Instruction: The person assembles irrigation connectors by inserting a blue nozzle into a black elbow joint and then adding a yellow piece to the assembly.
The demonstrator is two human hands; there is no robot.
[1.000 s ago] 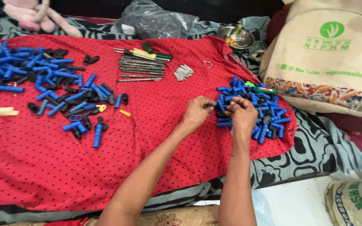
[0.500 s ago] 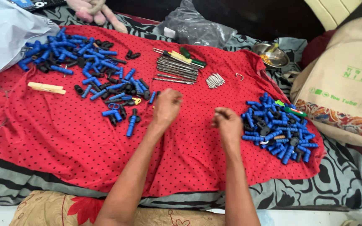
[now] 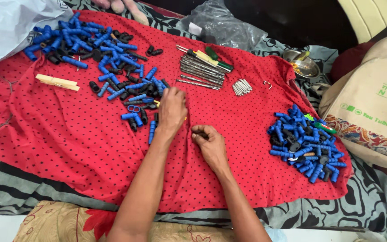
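blue caps [image 3: 131, 96] lay scattered with black plugs [image 3: 126, 85] on the red cloth [image 3: 68, 143], far left of centre, and your left hand [image 3: 172, 110] rested on the near right edge of that heap, fingers curled down; i could not tell whether it had hold of one. your right hand [image 3: 209, 142] sat just beside it on bare cloth, loosely closed, anything in it hidden. these pieces looked like light, stiff plastic, smooth and prone to roll, so a pinch across the middle of a barrel seemed best. a second pile [image 3: 303, 143] lay well apart at right; metal rods [image 3: 200, 71] lay beyond.
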